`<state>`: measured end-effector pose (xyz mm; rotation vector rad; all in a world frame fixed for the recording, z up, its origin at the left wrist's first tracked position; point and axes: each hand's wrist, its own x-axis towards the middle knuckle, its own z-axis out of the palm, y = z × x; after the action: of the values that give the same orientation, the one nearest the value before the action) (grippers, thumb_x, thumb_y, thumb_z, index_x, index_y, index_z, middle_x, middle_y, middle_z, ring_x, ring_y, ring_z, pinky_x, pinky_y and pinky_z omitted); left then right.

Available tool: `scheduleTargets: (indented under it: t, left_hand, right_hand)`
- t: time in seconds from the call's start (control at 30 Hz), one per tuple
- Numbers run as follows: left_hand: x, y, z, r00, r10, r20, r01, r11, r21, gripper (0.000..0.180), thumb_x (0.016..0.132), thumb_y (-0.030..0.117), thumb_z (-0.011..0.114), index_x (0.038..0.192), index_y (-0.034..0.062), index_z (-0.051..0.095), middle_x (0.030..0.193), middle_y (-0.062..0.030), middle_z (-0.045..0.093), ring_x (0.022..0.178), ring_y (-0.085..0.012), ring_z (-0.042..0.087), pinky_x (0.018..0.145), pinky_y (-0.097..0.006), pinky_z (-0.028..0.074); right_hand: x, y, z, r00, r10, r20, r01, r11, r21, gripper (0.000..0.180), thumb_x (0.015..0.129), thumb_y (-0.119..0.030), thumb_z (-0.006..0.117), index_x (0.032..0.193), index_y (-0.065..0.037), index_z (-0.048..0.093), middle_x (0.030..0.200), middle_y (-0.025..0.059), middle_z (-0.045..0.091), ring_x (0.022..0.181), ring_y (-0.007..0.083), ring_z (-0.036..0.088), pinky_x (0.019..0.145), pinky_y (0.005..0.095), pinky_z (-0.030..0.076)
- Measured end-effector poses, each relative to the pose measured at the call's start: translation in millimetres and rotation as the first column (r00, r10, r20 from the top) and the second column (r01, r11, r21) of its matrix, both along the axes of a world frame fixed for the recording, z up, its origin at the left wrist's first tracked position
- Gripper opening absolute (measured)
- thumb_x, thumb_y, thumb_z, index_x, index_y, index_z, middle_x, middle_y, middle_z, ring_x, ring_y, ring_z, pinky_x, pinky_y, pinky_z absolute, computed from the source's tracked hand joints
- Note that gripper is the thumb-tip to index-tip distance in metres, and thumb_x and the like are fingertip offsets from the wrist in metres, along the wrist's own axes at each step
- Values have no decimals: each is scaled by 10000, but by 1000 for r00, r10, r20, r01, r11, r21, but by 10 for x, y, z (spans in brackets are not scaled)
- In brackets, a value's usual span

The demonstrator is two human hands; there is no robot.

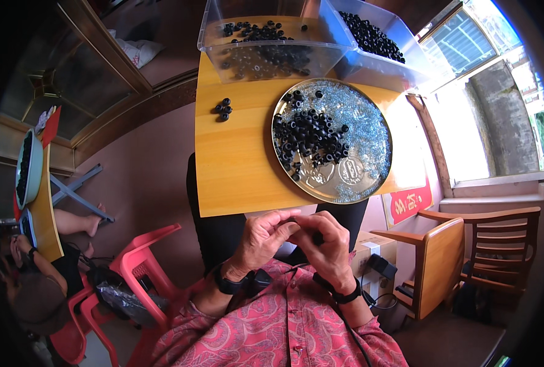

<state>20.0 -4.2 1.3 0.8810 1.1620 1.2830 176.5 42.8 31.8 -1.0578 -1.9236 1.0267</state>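
The wooden tabletop [235, 165] fills the middle of the view, running from the person's lap away to the far edge. At its far end sit two clear plastic bins: the left bin [266, 58] has black rings scattered thinly over its bottom, and the right bin [400, 70], touching it and tilted, carries a thicker heap of them. Nearer, on the right half of the tabletop, lies a round metal tray [379, 177] strewn with small clear glassy bits, with a pile of black rings [309, 137] heaped at its centre-left. Off to the left of the tray, well apart from it, a little cluster of black rings [222, 109] lies on the bare wood.

Down at the near edge, just off the tabletop and over the lap, both hands meet. The left hand [261, 238] and the right hand [327, 241] have their fingers curled in narrow, tips pressed together around one small black ring [299, 221], barely visible between the fingertips. Each wrist wears a dark band. At far left, another person sits by a second table, with red plastic chairs [140, 263] between.
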Motion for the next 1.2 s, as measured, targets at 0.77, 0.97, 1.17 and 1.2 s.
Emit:
scheduleTargets:
  t: [0.77, 0.97, 1.17, 1.2]
  left_hand:
    - [43, -48, 214, 799, 70, 597, -108, 994, 27, 317, 971, 139, 622, 1220, -54, 590, 792, 84, 426, 712, -24, 416, 665, -201, 398]
    - [46, -46, -28, 780, 59, 623, -131, 989, 71, 259, 967, 82, 591, 1189, -52, 596, 792, 88, 399, 745, -31, 427, 747, -206, 422]
    - [27, -57, -15, 723, 18, 690, -136, 984, 117, 312, 978, 140, 605, 1223, -53, 588, 859, 55, 485, 766, -43, 463, 792, -221, 462]
    - [7, -46, 16, 724, 17, 689, -135, 984, 118, 312, 978, 140, 605, 1223, -53, 588, 859, 55, 485, 766, -43, 463, 792, -221, 462]
  right_hand:
    - [-346, -108, 49, 966, 91, -241, -168, 931, -323, 702, 871, -297, 773, 1393, 5, 415, 1069, 106, 546, 958, 178, 523, 842, 307, 448]
    - [-379, -99, -23, 948, 4, -318, -178, 835, -521, 585, 899, -274, 751, 1314, 6, 448, 1039, 75, 533, 921, 136, 480, 821, 286, 432]
    - [-409, -74, 51, 979, 69, -194, -139, 916, -376, 690, 854, -304, 799, 1338, 14, 426, 1046, 70, 531, 895, 136, 487, 797, 277, 441]
    - [-413, -78, 59, 978, 68, -195, -139, 916, -375, 690, 854, -304, 799, 1338, 14, 426, 1046, 70, 531, 895, 136, 487, 797, 277, 441]
